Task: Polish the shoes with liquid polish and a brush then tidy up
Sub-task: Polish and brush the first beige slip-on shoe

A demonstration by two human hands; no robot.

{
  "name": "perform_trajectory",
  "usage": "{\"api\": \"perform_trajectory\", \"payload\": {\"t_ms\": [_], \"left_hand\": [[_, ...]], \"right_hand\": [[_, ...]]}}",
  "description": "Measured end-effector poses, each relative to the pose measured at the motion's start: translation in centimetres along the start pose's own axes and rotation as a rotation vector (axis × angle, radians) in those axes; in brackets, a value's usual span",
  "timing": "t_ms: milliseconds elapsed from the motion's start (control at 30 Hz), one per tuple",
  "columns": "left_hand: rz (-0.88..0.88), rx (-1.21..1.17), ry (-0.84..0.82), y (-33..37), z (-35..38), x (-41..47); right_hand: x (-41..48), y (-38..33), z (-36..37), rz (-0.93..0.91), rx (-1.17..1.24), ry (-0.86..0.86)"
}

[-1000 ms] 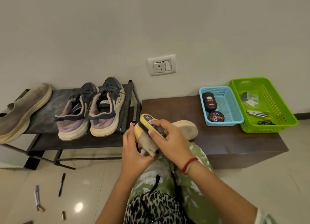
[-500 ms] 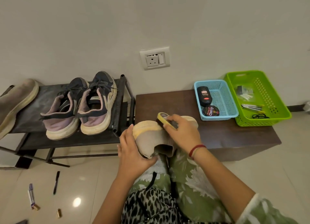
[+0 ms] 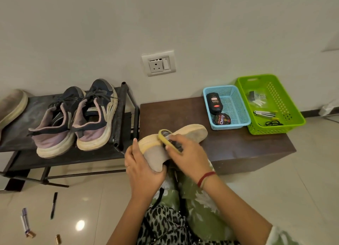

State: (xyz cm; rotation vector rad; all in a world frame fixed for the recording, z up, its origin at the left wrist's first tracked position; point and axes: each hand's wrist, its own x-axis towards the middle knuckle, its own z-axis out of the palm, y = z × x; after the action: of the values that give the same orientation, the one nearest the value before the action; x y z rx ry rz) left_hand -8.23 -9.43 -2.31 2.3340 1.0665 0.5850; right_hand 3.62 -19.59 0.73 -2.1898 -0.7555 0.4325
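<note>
My left hand (image 3: 142,168) grips the heel of a beige slip-on shoe (image 3: 192,133) held sideways above my lap, its cream sole facing the wall. My right hand (image 3: 189,154) grips a yellow-backed shoe brush (image 3: 166,136) and presses it against the shoe's side near the sole. Its beige partner (image 3: 11,107) lies on the dark shoe rack (image 3: 16,132) at the far left. A black liquid polish bottle (image 3: 213,102) and a round Cherry polish tin (image 3: 222,119) lie in the blue basket (image 3: 236,105).
A pair of navy-and-pink sneakers (image 3: 77,118) sits on the rack. A brown bench (image 3: 238,145) carries the blue basket and a green basket (image 3: 289,105) with small tools. A pen (image 3: 53,205), markers (image 3: 25,222) and small batteries lie on the tiled floor at left.
The brush slid from the shoe's heel along its side and back a little. The shoe tipped lower, toe toward the bench. My view shifted slightly.
</note>
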Motion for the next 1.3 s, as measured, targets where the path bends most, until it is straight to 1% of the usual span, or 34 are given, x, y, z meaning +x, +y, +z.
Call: {"api": "perform_trajectory", "payload": {"t_ms": [33, 67, 100, 133, 200, 233, 267, 333, 400, 433, 467, 500, 533, 600, 633, 700, 767, 800, 833, 1000, 1033, 1067, 1167, 1233, 1300], "left_hand": [[-0.019, 0.005, 0.006, -0.1, -0.1, 0.0], [-0.031, 0.015, 0.007, -0.1, -0.2, 0.1], [-0.034, 0.030, 0.000, -0.1, -0.3, 0.0], [-0.025, 0.046, -0.012, -0.1, -0.4, 0.0], [0.001, 0.068, -0.021, -0.1, -0.6, -0.2], [0.002, 0.067, -0.016, -0.1, -0.6, -0.2], [-0.004, 0.064, -0.019, 0.0, -0.6, -0.2], [-0.003, 0.062, -0.027, 0.2, -0.4, -0.3], [0.004, 0.067, -0.033, 0.3, -0.3, -0.2], [0.002, 0.064, -0.034, 0.2, -0.3, -0.3], [0.002, 0.062, -0.027, 0.1, -0.3, -0.3], [0.009, 0.065, -0.021, 0.0, -0.3, -0.3], [0.023, 0.068, -0.025, -0.1, -0.4, -0.4], [0.051, 0.067, -0.023, -0.1, -0.6, -0.4], [0.048, 0.061, -0.017, -0.1, -0.6, -0.3], [0.027, 0.056, -0.026, -0.2, -0.4, -0.3], [0.050, 0.060, -0.015, -0.2, -0.4, -0.4], [0.064, 0.063, -0.012, -0.2, -0.5, -0.4], [0.073, 0.069, -0.013, -0.4, -0.5, -0.4], [0.079, 0.112, -0.012, -0.5, -0.8, -0.5], [0.070, 0.110, -0.015, -0.4, -0.7, -0.4], [0.066, 0.108, -0.022, -0.4, -0.7, -0.5], [0.078, 0.110, -0.030, -0.3, -0.6, -0.5], [0.081, 0.125, -0.031, -0.5, -0.6, -0.5], [0.093, 0.133, -0.031, -0.6, -0.7, -0.5]], "right_hand": [[-0.8, -1.0, 0.4, -0.055, 0.003, -0.035], [-0.9, -0.9, 0.4, -0.090, -0.048, -0.031], [-0.3, 0.1, -0.2, -0.085, -0.118, -0.013], [0.8, 1.8, -1.0, -0.040, -0.191, 0.005], [2.7, 5.2, -3.1, 0.140, -0.266, 0.054], [3.5, 6.4, -3.9, 0.200, -0.292, 0.095], [3.9, 6.8, -4.2, 0.220, -0.292, 0.137], [3.6, 5.4, -3.4, 0.156, -0.188, 0.138], [1.8, 2.3, -1.6, -0.002, -0.089, 0.015], [0.8, 1.3, -0.9, -0.085, -0.108, -0.026], [0.5, 1.4, -0.5, -0.137, -0.186, -0.025], [1.1, 2.1, -0.8, -0.134, -0.264, 0.002], [2.2, 3.4, -1.5, -0.077, -0.304, 0.027], [4.5, 5.7, -3.1, 0.089, -0.296, 0.093], [5.3, 6.0, -3.6, 0.123, -0.310, 0.125], [5.2, 4.5, -2.7, 0.086, -0.280, 0.112], [3.2, 2.1, -0.9, -0.021, -0.196, -0.011], [2.0, 1.4, -0.5, -0.061, -0.192, -0.063], [1.5, 1.6, -0.6, -0.070, -0.230, -0.068], [4.9, 4.1, -3.7, 0.072, -0.541, 0.073], [5.0, 3.7, -3.5, 0.074, -0.547, 0.095], [4.7, 3.1, -2.9, 0.061, -0.494, 0.098], [1.9, 2.1, -0.7, -0.037, -0.292, -0.008], [1.8, 3.3, -1.3, -0.002, -0.311, 0.024], [3.5, 4.9, -2.7, 0.120, -0.427, 0.122]]}}
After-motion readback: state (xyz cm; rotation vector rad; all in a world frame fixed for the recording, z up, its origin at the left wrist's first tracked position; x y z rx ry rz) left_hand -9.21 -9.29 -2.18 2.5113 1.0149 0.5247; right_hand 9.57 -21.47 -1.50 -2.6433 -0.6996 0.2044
